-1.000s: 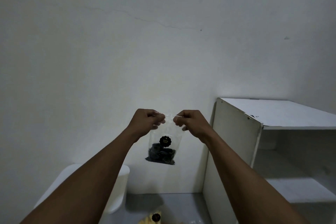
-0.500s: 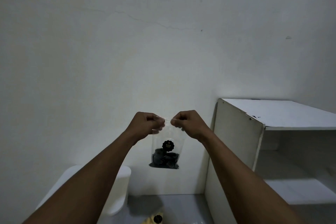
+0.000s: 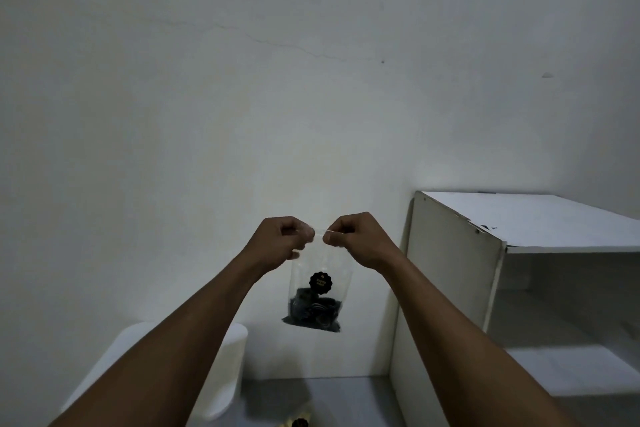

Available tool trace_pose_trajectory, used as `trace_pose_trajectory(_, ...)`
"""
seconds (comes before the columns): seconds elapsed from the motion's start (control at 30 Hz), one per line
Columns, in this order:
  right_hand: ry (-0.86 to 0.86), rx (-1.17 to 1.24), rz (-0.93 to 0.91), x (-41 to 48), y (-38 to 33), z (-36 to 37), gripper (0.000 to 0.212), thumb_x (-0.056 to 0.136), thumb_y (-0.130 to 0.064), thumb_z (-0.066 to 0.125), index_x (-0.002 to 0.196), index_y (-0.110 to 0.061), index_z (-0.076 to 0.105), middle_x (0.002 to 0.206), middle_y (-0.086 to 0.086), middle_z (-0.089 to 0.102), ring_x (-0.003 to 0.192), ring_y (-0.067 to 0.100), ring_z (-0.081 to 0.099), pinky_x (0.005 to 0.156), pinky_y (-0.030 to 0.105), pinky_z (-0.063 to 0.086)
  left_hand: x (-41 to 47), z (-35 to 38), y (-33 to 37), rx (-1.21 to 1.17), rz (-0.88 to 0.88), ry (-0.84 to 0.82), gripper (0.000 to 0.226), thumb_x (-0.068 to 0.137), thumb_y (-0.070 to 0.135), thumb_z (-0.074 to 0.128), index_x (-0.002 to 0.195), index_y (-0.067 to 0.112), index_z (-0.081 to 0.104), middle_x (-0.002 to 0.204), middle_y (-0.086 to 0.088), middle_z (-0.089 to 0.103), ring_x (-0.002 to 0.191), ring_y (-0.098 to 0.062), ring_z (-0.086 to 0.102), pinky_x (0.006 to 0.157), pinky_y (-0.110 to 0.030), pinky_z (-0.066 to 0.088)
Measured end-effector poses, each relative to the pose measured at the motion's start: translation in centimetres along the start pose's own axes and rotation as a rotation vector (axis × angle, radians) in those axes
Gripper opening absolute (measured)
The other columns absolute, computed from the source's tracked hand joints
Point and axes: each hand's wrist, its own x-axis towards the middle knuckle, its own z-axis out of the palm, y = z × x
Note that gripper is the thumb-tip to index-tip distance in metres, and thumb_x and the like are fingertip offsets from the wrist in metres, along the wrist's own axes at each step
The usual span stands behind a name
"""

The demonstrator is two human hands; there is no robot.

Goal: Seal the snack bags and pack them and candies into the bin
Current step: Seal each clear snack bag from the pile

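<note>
A clear snack bag [image 3: 317,295] with dark snacks at its bottom and a round black sticker hangs in the air in front of the wall. My left hand [image 3: 282,241] pinches the bag's top edge at the left. My right hand [image 3: 356,239] pinches the same edge at the right, its fingertips nearly touching those of the left. A white bin [image 3: 225,374] stands at the lower left, mostly hidden behind my left forearm. The top of another snack bag [image 3: 299,422] peeks in at the bottom edge.
A white open shelf unit [image 3: 519,253] stands at the right, its side panel close to my right forearm. A plain white wall fills the view ahead. A grey surface [image 3: 329,395] lies below between bin and shelf.
Both hands have come closer together along the bag's top edge. The bag has dropped slightly in the view and shifted a little to the right.
</note>
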Motion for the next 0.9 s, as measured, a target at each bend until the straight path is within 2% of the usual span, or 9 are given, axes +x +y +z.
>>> trace_pose_trajectory(0.13,-0.038,0.020,-0.014,-0.1,-0.1,0.1,0.012,0.085,-0.024,0.075,0.083,-0.013,0.077,0.072,-0.003,0.070,0.066,0.005,0.059,0.060,0.021,0.045,0.5,-0.3,-0.3,0.158,0.050,0.056,0.010,0.087,0.017,0.068,0.080,0.016,0.075,0.080,0.001,0.075,0.079,-0.020,0.066,0.077,-0.037,0.055)
trace_pose_trajectory(0.23,-0.044,0.020,-0.007,-0.2,0.2,0.0,0.013,0.087,-0.020,0.071,0.082,-0.009,0.076,0.075,0.001,0.070,0.065,0.007,0.059,0.061,0.026,0.047,0.7,-0.5,-0.3,0.178,0.056,0.089,0.011,0.083,0.023,0.069,0.077,0.017,0.076,0.078,0.000,0.075,0.084,-0.029,0.069,0.081,-0.044,0.056)
trace_pose_trajectory(0.33,0.012,-0.025,0.004,-0.1,0.7,-0.3,0.012,0.085,-0.020,0.074,0.078,-0.011,0.076,0.069,0.000,0.070,0.058,0.005,0.057,0.060,0.027,0.047,0.5,-0.3,-0.2,0.092,0.022,0.025,0.009,0.086,0.018,0.071,0.085,0.012,0.077,0.083,-0.003,0.076,0.078,-0.018,0.065,0.080,-0.038,0.056)
trace_pose_trajectory(0.43,0.025,0.013,-0.003,-0.1,1.0,-0.4,0.008,0.081,-0.024,0.079,0.078,-0.017,0.079,0.070,0.003,0.073,0.061,0.008,0.061,0.064,0.027,0.051,0.3,-0.5,-0.5,0.064,0.012,0.048,0.010,0.087,0.016,0.072,0.085,0.008,0.078,0.082,-0.004,0.077,0.069,-0.010,0.059,0.072,-0.027,0.051)
trace_pose_trajectory(0.53,-0.040,0.164,0.014,-0.4,1.5,-0.5,0.006,0.086,-0.009,0.074,0.090,-0.008,0.077,0.075,0.005,0.074,0.066,0.011,0.067,0.068,0.028,0.056,0.3,-0.9,-0.7,0.058,0.021,0.103,0.011,0.086,0.018,0.073,0.085,0.008,0.078,0.079,-0.003,0.077,0.063,-0.008,0.056,0.067,-0.022,0.048)
trace_pose_trajectory(0.63,-0.051,0.199,0.047,-0.5,2.0,-0.8,0.008,0.086,0.000,0.071,0.093,0.000,0.073,0.079,0.011,0.075,0.067,0.014,0.069,0.076,0.035,0.056,0.3,-1.1,-0.7,0.028,0.002,0.095,0.014,0.088,0.020,0.071,0.091,0.007,0.077,0.084,-0.003,0.077,0.069,-0.009,0.061,0.068,-0.024,0.051)
trace_pose_trajectory(0.7,-0.021,0.155,0.046,-0.5,2.1,-0.9,0.006,0.086,-0.002,0.071,0.090,0.001,0.075,0.079,0.011,0.076,0.069,0.015,0.069,0.076,0.035,0.056,0.4,-1.1,-0.6,-0.004,-0.020,0.060,0.014,0.090,0.020,0.070,0.092,0.008,0.077,0.087,-0.003,0.077,0.075,-0.011,0.064,0.072,-0.026,0.052)
trace_pose_trajectory(0.77,-0.012,0.151,0.060,-0.7,2.2,-1.0,0.007,0.086,-0.004,0.072,0.090,0.001,0.075,0.081,0.012,0.076,0.071,0.016,0.070,0.074,0.033,0.056,0.4,-0.9,-0.7,0.032,-0.011,0.059,0.012,0.090,0.019,0.069,0.088,0.011,0.077,0.085,-0.003,0.077,0.073,-0.010,0.061,0.072,-0.026,0.051)
trace_pose_trajectory(0.9,-0.092,0.132,0.084,-1.0,1.7,-1.2,0.012,0.091,-0.015,0.069,0.093,-0.004,0.074,0.088,0.009,0.077,0.079,0.014,0.072,0.072,0.030,0.055,0.8,-0.8,-0.8,0.124,0.010,0.110,0.015,0.090,0.024,0.069,0.080,0.016,0.077,0.079,0.000,0.077,0.069,-0.010,0.059,0.074,-0.028,0.049)
